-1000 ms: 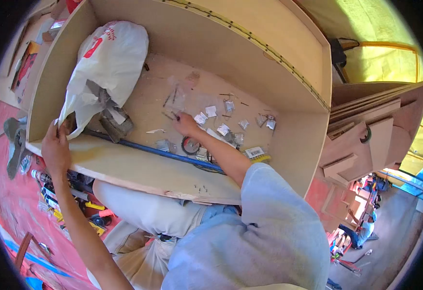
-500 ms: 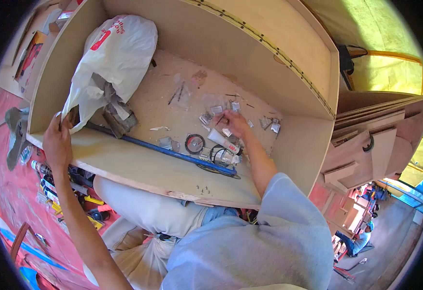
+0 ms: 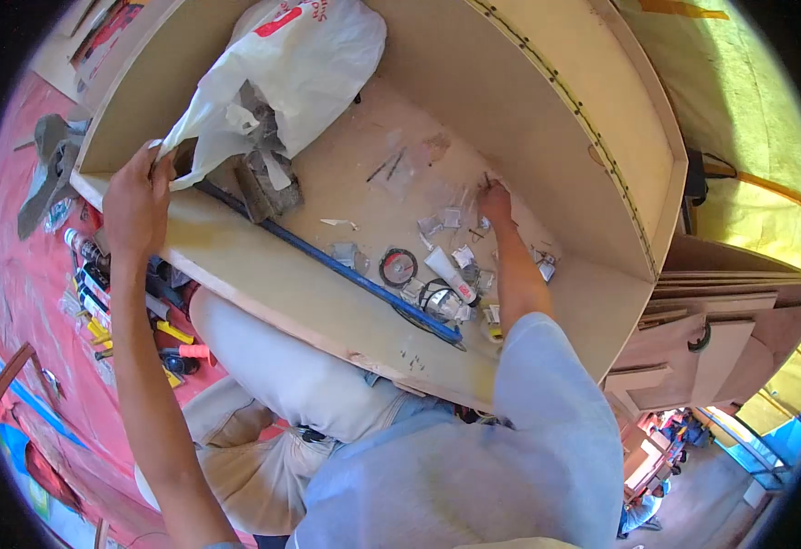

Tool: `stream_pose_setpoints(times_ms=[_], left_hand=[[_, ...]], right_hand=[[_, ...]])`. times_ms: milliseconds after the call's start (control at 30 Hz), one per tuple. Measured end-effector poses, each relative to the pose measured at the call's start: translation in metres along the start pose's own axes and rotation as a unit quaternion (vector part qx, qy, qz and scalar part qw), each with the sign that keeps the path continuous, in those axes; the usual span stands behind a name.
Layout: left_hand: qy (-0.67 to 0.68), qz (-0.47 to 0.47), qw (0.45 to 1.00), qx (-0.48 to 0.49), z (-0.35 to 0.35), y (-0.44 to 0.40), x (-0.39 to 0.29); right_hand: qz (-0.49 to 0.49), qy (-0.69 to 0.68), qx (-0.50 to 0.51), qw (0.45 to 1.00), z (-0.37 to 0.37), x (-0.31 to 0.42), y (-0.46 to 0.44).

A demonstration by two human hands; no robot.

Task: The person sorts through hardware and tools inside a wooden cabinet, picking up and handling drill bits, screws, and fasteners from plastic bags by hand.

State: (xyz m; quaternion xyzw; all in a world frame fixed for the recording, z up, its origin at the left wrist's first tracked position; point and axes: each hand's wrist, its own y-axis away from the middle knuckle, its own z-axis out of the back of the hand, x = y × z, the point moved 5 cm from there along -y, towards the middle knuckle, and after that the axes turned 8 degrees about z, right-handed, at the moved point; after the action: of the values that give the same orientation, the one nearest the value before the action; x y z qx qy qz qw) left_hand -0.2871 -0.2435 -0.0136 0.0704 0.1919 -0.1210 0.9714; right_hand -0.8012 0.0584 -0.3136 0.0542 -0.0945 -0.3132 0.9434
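My left hand [image 3: 140, 199] is closed on the edge of a white plastic bag [image 3: 313, 73] at the left end of a wooden box [image 3: 263, 302]. Dark scraps [image 3: 268, 174] show at the bag's torn opening. Deeper in the box, my right hand [image 3: 498, 206] pinches a small dark, thin piece near the back wall. Small clear packets [image 3: 442, 221], a white tube [image 3: 451, 274], a black ring-shaped coil [image 3: 398, 267] and a blue rod [image 3: 336, 265] lie on the box floor nearer to me.
Tools with yellow and black handles [image 3: 167, 339] lie on the red floor covering [image 3: 53, 311] at the left. Wooden panels [image 3: 712, 339] are stacked at the right. Farther off at the lower right, another person [image 3: 643, 508] sits low. A hinged lid [image 3: 611, 73] borders the box.
My right hand has moved right and toward the back wall, away from the thin pieces near the middle. My left hand keeps hold of the bag. The view has shifted and turned.
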Motion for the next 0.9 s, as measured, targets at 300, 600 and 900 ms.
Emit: stream_pose_setpoints(times_ms=[300, 600, 900], left_hand=[[0.003, -0.019, 0.999, -0.033, 0.003, 0.0, 0.001], [-0.05, -0.004, 0.998, -0.032, 0.001, -0.001, 0.005], [-0.037, -0.006, 0.998, -0.049, 0.006, 0.004, 0.007]], right_hand=[[-0.034, -0.602, 0.136, 0.786, 0.007, 0.112, 0.025], [0.17, -0.023, 0.148, 0.974, 0.005, 0.219, 0.021], [0.243, -0.016, 0.168, 0.955, 0.032, 0.212, 0.019]])
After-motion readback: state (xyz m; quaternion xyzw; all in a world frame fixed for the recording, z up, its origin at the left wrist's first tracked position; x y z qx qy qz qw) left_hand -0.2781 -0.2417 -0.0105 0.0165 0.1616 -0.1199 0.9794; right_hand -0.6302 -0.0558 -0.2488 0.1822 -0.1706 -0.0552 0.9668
